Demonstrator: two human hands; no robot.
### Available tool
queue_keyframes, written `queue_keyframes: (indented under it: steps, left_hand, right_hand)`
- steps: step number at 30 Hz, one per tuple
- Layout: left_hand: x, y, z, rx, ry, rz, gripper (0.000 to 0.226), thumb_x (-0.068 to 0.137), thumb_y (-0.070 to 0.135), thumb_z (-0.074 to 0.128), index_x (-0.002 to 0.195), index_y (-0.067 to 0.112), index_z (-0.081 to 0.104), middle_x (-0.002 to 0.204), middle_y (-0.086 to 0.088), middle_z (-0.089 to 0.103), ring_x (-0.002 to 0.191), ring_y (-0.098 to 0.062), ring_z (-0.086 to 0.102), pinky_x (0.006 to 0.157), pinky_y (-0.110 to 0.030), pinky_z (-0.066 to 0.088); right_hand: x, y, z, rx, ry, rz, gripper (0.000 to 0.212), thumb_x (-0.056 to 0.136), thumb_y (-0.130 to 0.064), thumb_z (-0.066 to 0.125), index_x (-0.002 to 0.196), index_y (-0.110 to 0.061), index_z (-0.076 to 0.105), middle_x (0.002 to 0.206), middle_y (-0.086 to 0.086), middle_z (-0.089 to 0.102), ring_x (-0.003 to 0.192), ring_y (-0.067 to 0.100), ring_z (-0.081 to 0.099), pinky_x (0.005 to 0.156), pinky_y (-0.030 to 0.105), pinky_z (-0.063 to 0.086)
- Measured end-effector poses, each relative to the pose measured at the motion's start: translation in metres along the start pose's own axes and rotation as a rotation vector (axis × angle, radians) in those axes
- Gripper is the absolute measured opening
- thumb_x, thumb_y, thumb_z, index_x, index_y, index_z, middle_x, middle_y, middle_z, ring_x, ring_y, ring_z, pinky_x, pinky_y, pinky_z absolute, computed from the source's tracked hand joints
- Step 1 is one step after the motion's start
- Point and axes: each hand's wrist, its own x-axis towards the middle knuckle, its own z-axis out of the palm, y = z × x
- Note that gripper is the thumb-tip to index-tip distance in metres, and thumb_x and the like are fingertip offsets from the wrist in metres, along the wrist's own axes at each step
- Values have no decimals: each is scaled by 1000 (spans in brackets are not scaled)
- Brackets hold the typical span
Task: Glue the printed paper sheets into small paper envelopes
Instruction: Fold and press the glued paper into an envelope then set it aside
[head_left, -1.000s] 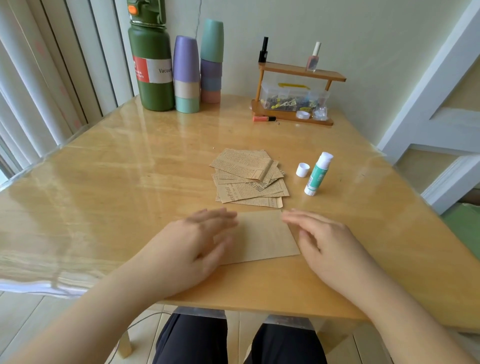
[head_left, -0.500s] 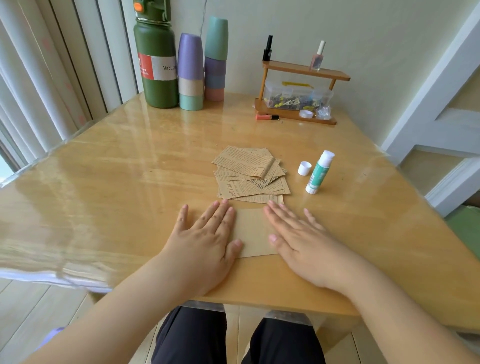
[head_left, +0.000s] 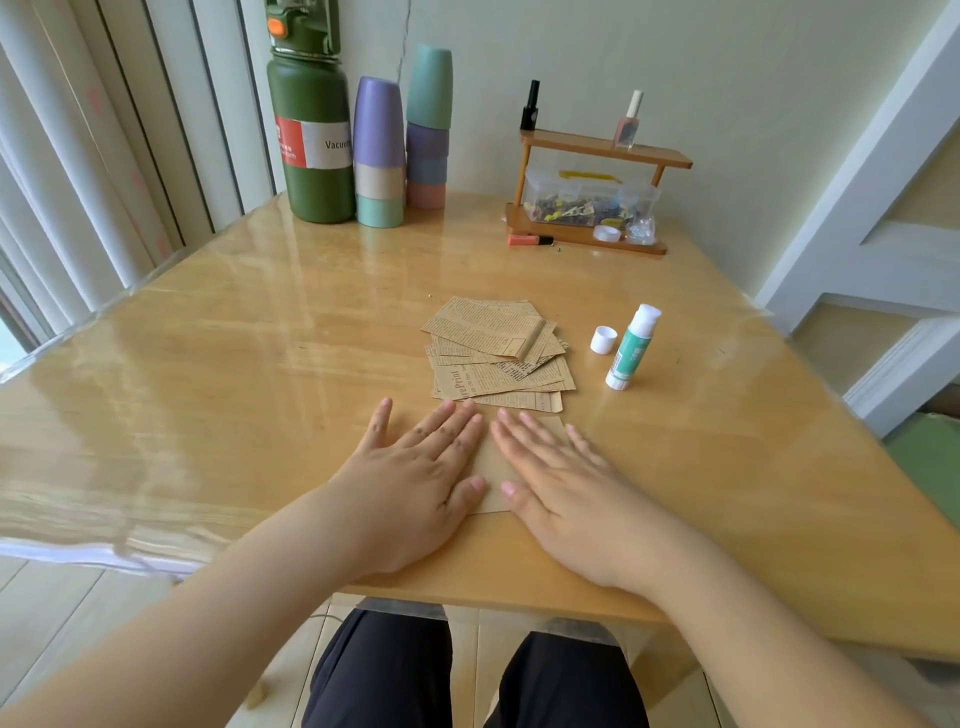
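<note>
Compared with one second earlier, both hands are seen flattened on the brown paper sheet. The left hand, formerly loosely curved over the sheet's left part, is now laid flat with fingers straight. The right hand, formerly at the sheet's right edge, is now placed across the sheet's right part, palm down. The gap between the hands is narrowed: index fingertips lie just beside each other. Less of the sheet is exposed; only a narrow strip between the hands is visible.
</note>
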Motion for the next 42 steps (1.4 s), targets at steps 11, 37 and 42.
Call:
queue_keyframes:
  steps: [11, 37, 42]
  left_hand:
    - [10, -14, -13, 83, -14, 60, 81, 71, 58, -21, 145, 27, -22, 151, 12, -27, 138, -4, -25, 109, -51, -22]
    - [5, 18, 3, -76, 106, -1, 85, 67, 57, -25, 145, 24, -22, 153, 9, -23, 138, -6, -26, 115, -43, -14]
    - [7, 15, 6, -41, 51, -3, 80, 73, 57, -20, 145, 23, -21, 154, 8, -23, 139, -6, -23, 116, -42, -10]
  right_hand:
    - [-12, 8, -15, 10, 96, 119, 57, 102, -38, 15, 149, -27, -14, 154, -17, -21, 138, -4, -22, 116, 31, -14]
    - [0, -5, -2, 25, 64, 52, 56, 101, -38, 12, 148, -25, -16, 153, -14, -25, 137, -2, -25, 118, 33, -12]
    - [4, -4, 2, -18, 9, 76, 56, 102, -39, 11, 149, -24, -15, 154, -12, -23, 139, -1, -23, 117, 32, -13]
